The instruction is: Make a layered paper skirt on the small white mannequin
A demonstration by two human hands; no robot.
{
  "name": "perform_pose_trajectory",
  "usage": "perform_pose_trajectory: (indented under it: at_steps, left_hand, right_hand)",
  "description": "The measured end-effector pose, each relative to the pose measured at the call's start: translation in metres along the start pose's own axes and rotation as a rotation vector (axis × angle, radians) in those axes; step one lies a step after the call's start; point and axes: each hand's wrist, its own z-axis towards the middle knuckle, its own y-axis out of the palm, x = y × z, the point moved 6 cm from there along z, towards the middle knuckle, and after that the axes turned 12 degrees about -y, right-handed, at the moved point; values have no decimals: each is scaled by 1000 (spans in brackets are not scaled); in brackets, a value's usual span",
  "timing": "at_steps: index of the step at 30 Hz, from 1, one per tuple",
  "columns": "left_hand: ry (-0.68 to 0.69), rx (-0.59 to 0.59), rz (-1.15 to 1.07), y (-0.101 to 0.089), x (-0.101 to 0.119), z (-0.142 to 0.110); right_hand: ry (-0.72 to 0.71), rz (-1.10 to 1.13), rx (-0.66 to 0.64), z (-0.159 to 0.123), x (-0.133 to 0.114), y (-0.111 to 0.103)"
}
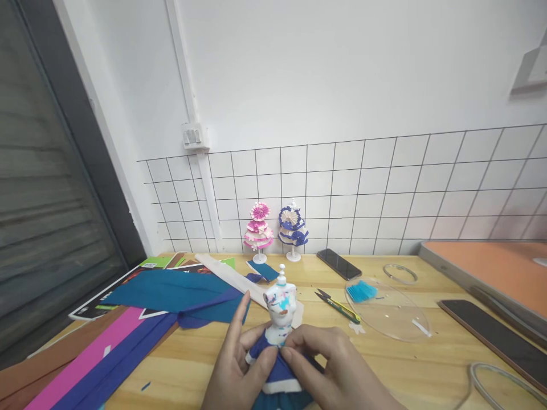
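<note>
- We find the small mannequin (280,302) upright between both hands, low centre, before the wooden table (325,393)'s back clutter.
- Left hand (239,361): partly curled, index finger raised, thumb on the white-banded blue skirt (277,370), other fingers behind; we judge this steadies the waist.
- Right hand (331,359): closed in a pinch on the skirt's front waist, probably to keep the cloth snug.
- The hands hide the skirt's sides from us; whether the base touches the table, we cannot tell.
- Left: teal fabric (171,290) and a magenta strip (89,356), crowding that side.
- Right: snips (337,306), near the clear disc (401,327) bearing a pleated blue piece (361,291).
- By the wall, two dressed figures (293,228) stand, perhaps as models.
</note>
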Motion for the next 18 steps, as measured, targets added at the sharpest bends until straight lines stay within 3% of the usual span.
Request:
perform_pose_trajectory:
  at_steps: [5,9,14,18]
  left_hand:
    - [-42,-151,-69,4,1,2]
    - [-17,-177,-35,5,4,0]
    - [-7,-50,11,2,5,-1]
    - [59,93,71,-3,9,-3]
  right_hand:
    - [21,-17,-3,0,4,0]
    - [3,-30,-4,-1,7,1]
    - [-51,-90,2,-1,7,2]
    - [-184,-137,39,0,1,3]
